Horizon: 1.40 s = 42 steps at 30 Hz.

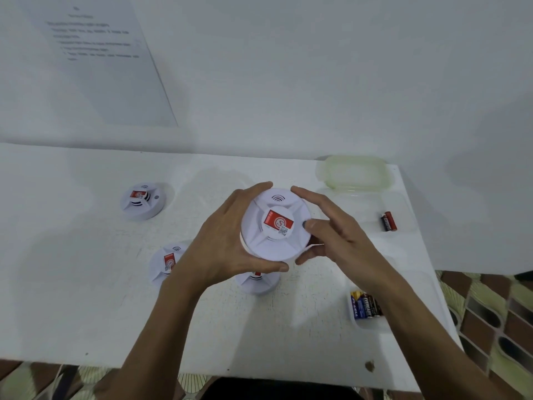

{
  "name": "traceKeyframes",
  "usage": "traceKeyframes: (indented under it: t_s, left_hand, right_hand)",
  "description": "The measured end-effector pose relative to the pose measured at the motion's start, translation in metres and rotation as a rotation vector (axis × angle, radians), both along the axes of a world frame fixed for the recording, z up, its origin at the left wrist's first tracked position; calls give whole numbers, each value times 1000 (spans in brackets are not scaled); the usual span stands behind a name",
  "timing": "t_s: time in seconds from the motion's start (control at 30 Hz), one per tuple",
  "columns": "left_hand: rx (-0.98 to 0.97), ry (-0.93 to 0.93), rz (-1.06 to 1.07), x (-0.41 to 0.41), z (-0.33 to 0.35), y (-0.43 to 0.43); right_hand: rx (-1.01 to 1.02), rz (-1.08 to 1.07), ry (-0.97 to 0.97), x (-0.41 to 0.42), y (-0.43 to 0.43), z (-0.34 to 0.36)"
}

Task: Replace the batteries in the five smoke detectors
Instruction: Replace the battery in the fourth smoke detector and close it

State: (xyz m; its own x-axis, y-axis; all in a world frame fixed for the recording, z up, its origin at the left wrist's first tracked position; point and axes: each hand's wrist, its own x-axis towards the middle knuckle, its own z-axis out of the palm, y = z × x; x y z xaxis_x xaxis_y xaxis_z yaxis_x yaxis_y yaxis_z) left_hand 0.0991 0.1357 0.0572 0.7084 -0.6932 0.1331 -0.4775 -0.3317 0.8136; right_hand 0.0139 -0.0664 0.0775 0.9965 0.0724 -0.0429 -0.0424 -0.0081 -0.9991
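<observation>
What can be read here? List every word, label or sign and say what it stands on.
"EVEREADY": black battery in the clear plastic tray.
"CELL": blue battery beside it.
Red sticker on the held white round smoke detector: too small.
Two loose red-black batteries: too small.
White printed sheet on the wall: blurred.

Two bare forearms reach forward and meet at a smoke detector. The left hand curls round the detector's left side, back of hand upward. The right hand grips its right side, fingers spread, thumb tip resting on its face.
</observation>
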Motion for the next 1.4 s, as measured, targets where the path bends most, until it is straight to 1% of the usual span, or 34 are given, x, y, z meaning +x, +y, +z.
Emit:
traceKeyframes:
  t_s: [0.07,0.2,0.27,0.53,0.9,1.4]
  left_hand:
    - [5,22,12,-4,2,-1]
    - [42,49,16,-7,9,-2]
    - [17,93,9,-7,13,-1]
    - [-40,137,2,-12,14,-5]
    - [-47,132,7,-12,13,-6]
    - [-53,140,0,-9,7,-5]
  right_hand:
    - [-35,-2,7,-3,0,2]
    - [-41,-87,-22,-6,3,-2]
    - [-47,-111,-28,-7,3,-6]
    - [-72,-129,-43,-9,3,-12]
    - [-98,-125,-46,-7,2,-13]
    - [-81,-115,-42,-6,1,-14]
